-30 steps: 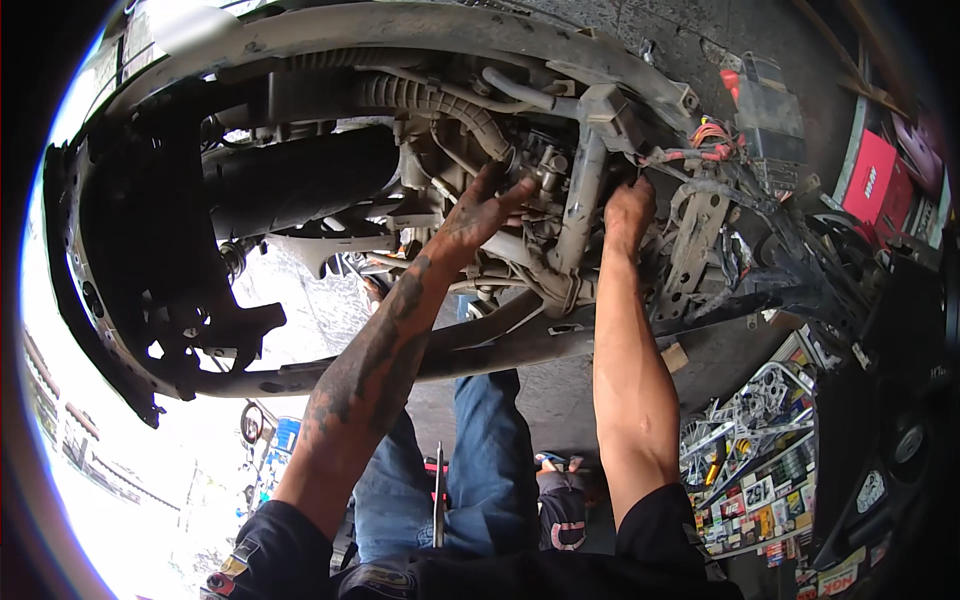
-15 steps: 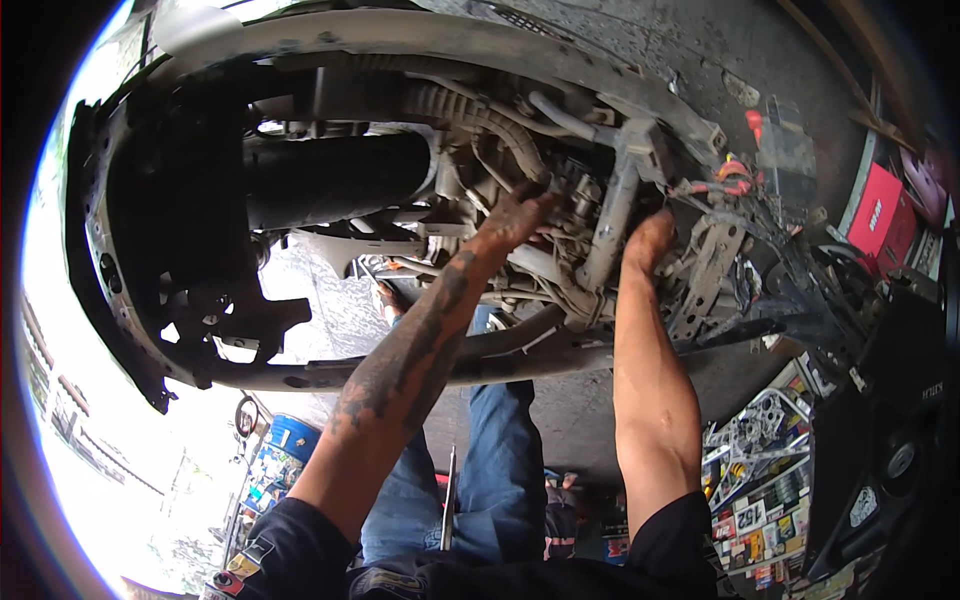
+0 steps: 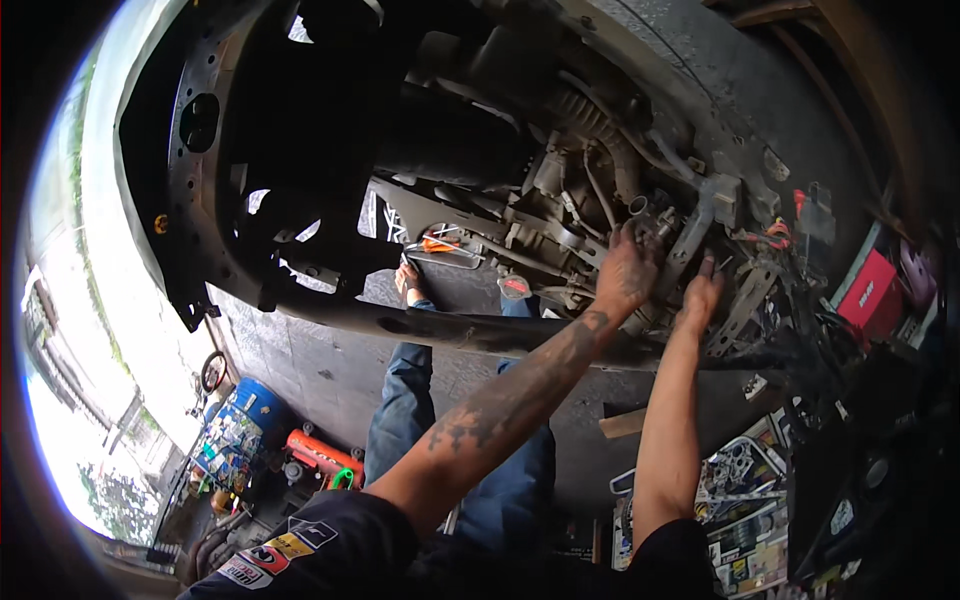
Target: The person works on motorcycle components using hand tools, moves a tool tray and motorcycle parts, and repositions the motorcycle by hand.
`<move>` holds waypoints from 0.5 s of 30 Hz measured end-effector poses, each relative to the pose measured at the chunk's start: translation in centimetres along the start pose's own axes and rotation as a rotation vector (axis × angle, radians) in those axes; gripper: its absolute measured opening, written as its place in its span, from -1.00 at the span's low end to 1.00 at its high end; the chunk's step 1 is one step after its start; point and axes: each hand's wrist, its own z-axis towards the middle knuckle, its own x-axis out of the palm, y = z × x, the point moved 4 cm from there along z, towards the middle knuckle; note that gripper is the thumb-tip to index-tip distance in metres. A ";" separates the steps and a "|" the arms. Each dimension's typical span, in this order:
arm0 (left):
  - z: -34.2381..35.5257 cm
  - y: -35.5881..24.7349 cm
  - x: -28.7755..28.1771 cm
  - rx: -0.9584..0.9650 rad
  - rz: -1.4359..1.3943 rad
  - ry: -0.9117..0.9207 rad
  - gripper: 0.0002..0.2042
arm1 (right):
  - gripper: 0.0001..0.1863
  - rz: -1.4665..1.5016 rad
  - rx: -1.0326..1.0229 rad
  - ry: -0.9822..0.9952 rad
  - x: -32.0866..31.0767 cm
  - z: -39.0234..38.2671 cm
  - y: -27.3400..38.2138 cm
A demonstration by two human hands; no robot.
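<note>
— Where do we have our left hand?
— At the metal engine part, near the ribbed hose, within the motorbike frame. Our fingers bend there, but we can't tell whether they grip it.
— And our right hand?
— Beside the slanting tube. We can't tell whether its fingers grasp anything.

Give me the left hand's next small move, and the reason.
Probably settle the left hand against the metal fitting to steady it: its fingers lie right beside that fitting, near the end of the ribbed hose, while the right hand is across the frame tube. Whether the right holds anything is too small to tell.
</note>
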 end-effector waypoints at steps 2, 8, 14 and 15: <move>-2.9 -2.3 -2.4 0.090 -0.100 0.085 -0.58 | -0.46 0.174 -0.179 0.059 -2.2 0.8 -2.3; -13.0 -5.0 -12.2 0.148 -0.164 0.661 -0.65 | -0.75 0.515 -0.040 -0.138 -5.6 -11.9 -0.5; -21.9 2.7 -21.7 0.148 -0.370 1.098 -0.70 | -0.76 0.647 -0.146 -0.018 -5.9 -24.0 -4.0; -22.4 5.2 -23.3 0.033 -0.310 1.115 -0.70 | -0.75 0.655 -0.168 -0.066 -5.6 -26.3 -4.9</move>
